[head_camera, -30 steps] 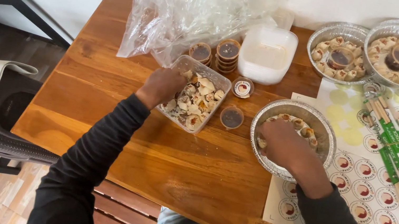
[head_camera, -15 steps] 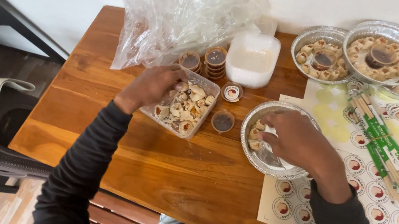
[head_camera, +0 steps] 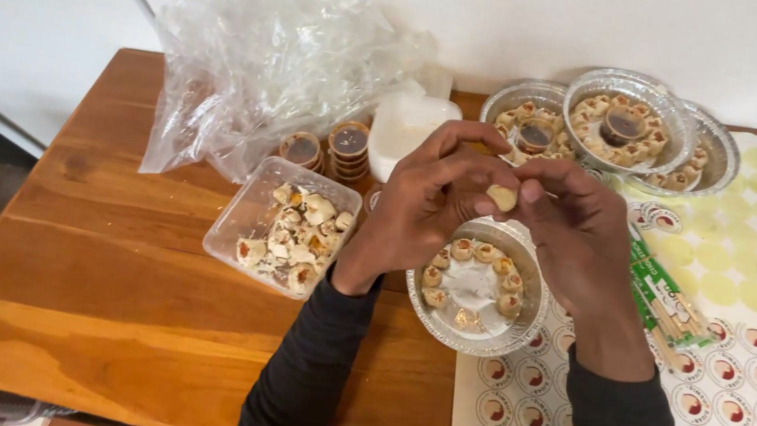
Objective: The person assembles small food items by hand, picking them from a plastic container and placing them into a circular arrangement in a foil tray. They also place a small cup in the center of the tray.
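Both my hands are raised together above a round foil tray (head_camera: 521,335). My left hand (head_camera: 431,201) and my right hand (head_camera: 577,239) pinch one small beige pastry piece (head_camera: 502,198) between their fingertips. The foil tray below holds several small pastries set around its rim, with a bare middle. To the left of it stands a clear plastic tub (head_camera: 241,217) with several loose pastries inside.
A crumpled clear plastic bag (head_camera: 272,54) lies at the back left. Small sauce cups (head_camera: 347,142) and a white lidded tub (head_camera: 408,121) stand behind. Three filled foil trays (head_camera: 641,88) sit at the back right. Sticker sheets (head_camera: 753,404) and green-wrapped chopsticks (head_camera: 664,294) cover the right side.
My left hand left the plastic tub and my right hand left the foil tray; both came up together holding one pastry. The camera moved closer.
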